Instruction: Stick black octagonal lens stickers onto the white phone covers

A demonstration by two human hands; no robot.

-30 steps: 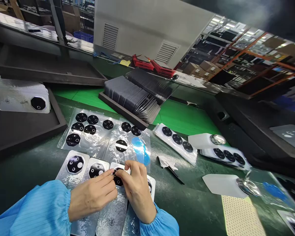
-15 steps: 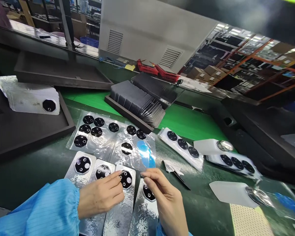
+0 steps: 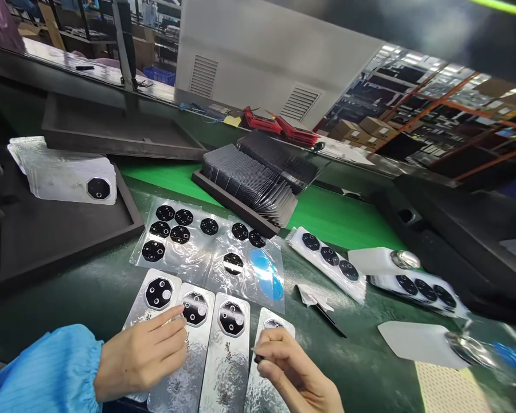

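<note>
Several silver phone back covers lie side by side at the near edge, each with a black octagonal camera piece (image 3: 231,318) at its top. My left hand (image 3: 144,353) rests on the left covers (image 3: 159,298), its index finger stretched toward the second cover (image 3: 195,310). My right hand (image 3: 294,373) is pinched over the top of the rightmost cover (image 3: 270,367) and hides that cover's camera piece; what its fingertips hold is too small to make out. Clear film sheets (image 3: 184,241) carrying loose black camera pieces lie just beyond the covers.
A dark tray (image 3: 129,209) at left holds a stack of silver covers (image 3: 69,175). A tray of fanned dark sheets (image 3: 249,178) stands behind. Strips of black pieces (image 3: 329,258), two white squeeze bottles (image 3: 380,261), a folded wipe (image 3: 312,295) and a perforated mat (image 3: 449,390) lie at right.
My right hand left the third cover's camera piece and came down onto the rightmost cover. My left hand drew back to the left covers. The view shifted, so everything sits further right.
</note>
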